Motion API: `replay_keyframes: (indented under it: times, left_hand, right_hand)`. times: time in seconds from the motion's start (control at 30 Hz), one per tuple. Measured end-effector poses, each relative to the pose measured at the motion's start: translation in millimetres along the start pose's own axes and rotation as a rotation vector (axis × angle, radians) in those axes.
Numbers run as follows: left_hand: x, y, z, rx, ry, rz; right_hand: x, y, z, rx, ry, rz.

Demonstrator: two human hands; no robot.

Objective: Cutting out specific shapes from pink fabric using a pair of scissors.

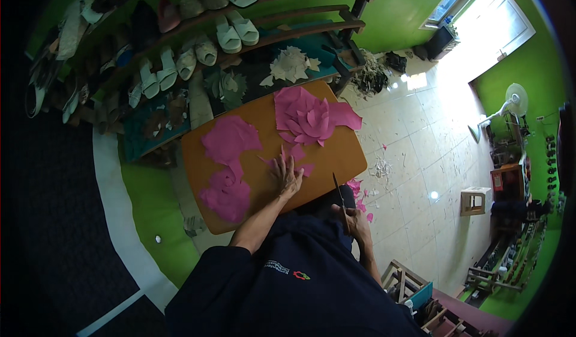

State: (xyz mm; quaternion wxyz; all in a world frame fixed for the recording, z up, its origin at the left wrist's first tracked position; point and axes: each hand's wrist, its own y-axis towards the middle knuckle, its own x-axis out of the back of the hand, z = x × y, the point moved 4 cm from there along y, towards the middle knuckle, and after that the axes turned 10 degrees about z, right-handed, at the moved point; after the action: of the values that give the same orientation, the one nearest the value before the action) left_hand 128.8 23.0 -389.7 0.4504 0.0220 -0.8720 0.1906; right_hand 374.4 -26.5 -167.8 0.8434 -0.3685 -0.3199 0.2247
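Left hand (288, 180) half-spread over small pink pieces (298, 153) near the middle of the table (343, 156); can't tell if it's pinching any. Right hand (356, 218) is wrapped round a bladed tool (338, 189) (scissors or knife, unclear) at the table's near edge. I'd separate pieces singly, blade clear of fingers.

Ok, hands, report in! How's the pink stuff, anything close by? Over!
Left hand spread over small pink pieces. Right hand gripping scissors. Big pink pile just beyond left hand.
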Motion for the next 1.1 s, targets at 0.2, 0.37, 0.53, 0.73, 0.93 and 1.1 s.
replay_keyframes:
  times: [0.2, 0.37, 0.53, 0.73, 0.93, 1.1]
  left_hand:
    - [-28.1, -27.7, -65.5, -0.227, -0.022, 0.034]
    - [-34.8, -56.0, -127.7, -0.532, -0.227, 0.834]
    - [-57.4, -35.5, -98.2, -0.598, -0.271, 0.240]
    - [-51.0, 29.2, -102.4, -0.514, -0.163, -0.043]
    - [-76.0, 18.8, -130.2, -0.376, 0.052, 0.065]
    - [-98.5, -60.4, -162.0, -0.547, 0.205, 0.461]
  right_hand:
    - [8.2, -10.9, -10.1, -0.017, 0.082, -0.046]
    - [14.9, 0.0, -25.1, 0.053, 0.186, -0.114]
    - [40.0, -5.1, -15.0, 0.095, 0.238, -0.059]
    - [76.2, -20.3, -58.2, 0.060, 0.274, -0.165]
    - [83.0, -39.6, -110.5, -0.041, 0.317, -0.184]
    - [87.7, -28.6, -133.9, 0.010, 0.287, -0.148]
